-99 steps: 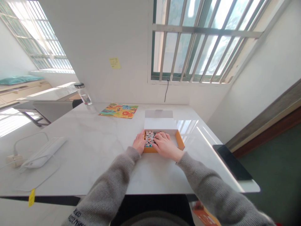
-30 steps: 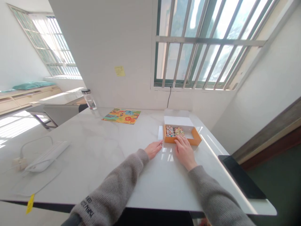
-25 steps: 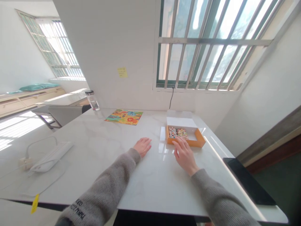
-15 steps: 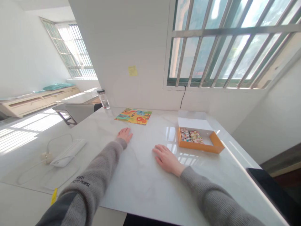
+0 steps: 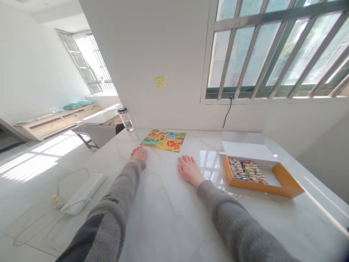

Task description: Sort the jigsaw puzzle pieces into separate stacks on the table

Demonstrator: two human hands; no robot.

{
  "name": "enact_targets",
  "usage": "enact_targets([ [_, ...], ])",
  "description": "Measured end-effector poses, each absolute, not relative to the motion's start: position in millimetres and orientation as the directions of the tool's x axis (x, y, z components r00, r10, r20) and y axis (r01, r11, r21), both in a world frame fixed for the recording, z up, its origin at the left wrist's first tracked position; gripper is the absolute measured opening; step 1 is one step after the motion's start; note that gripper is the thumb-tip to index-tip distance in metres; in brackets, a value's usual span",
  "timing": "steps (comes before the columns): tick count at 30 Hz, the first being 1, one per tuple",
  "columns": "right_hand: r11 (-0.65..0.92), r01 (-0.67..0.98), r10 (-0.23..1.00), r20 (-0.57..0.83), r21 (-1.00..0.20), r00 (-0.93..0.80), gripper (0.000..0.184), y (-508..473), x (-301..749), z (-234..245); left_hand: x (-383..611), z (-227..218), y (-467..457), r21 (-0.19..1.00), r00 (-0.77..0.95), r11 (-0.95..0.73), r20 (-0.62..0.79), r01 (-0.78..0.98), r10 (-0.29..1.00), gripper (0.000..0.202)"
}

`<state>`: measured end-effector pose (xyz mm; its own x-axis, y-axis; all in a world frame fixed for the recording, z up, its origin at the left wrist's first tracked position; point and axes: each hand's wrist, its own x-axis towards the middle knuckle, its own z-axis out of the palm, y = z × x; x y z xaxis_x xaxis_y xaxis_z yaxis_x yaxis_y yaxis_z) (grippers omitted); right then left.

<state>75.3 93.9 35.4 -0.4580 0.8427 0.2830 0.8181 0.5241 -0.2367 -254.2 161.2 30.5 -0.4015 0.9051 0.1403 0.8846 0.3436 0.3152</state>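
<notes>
"First entry, the left hand?"

"One, bare, palm down at the table, left of middle. Grip loose, fingers slightly spread. Placed just beside the near left corner of the board; whether the fingertips touch its edge cannot be told."

"And the right hand?"

"One, bare, palm down, near the right end of the board and apart from it. Fingers parted and relaxed, closed around nothing. Grey knitted sleeves on both arms, dark lettering on the left."

"The board itself?"

"One, flat, lying at the far side of the table, left of the box. Printed in yellow, blue and red with animals, a lion at its near right."

"Enter the box."

"One, orange walls, white inside, standing on the right of the table. White lid open, leaning to the far side. Contents: pieces in two groups, packed upright in the left and middle part."

"Remaining stock?"

"Bottle, clear, dark cap, upright at the far left corner. Power strip, white, near left, with a plug beside it. Note, yellow, on the far wall. Cord, black, hanging below the barred window."
</notes>
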Motion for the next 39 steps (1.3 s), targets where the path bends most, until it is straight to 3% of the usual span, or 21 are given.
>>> enact_targets([
  [10,0.500,0.796,0.861,0.296,-0.342,-0.414,0.064,137,66,30,-282,33,205,0.354,-0.467,0.398,0.133,0.846,0.874,0.060],
  [17,0.334,0.627,0.936,0.167,-0.704,-0.311,0.062,165,65,37,-282,32,198,0.474,-0.480,0.365,0.145,0.801,0.865,0.058],
  [20,0.280,0.559,0.954,0.164,-0.781,-0.250,0.057,167,68,37,-274,33,188,0.483,-0.491,0.373,0.142,0.793,0.860,0.056],
  [27,0.323,0.584,0.946,0.243,-0.745,-0.214,0.047,129,88,28,-250,34,159,0.382,-0.440,0.345,0.197,0.858,0.876,0.053],
  [33,0.395,0.570,0.917,0.276,-0.721,-0.288,0.044,64,127,26,-234,34,128,0.412,-0.446,0.333,0.214,0.848,0.869,0.049],
  [39,0.413,0.523,0.905,0.273,-0.746,-0.326,0.041,1,175,29,-195,36,73,0.320,-0.497,0.428,0.178,0.845,0.849,0.049],
])
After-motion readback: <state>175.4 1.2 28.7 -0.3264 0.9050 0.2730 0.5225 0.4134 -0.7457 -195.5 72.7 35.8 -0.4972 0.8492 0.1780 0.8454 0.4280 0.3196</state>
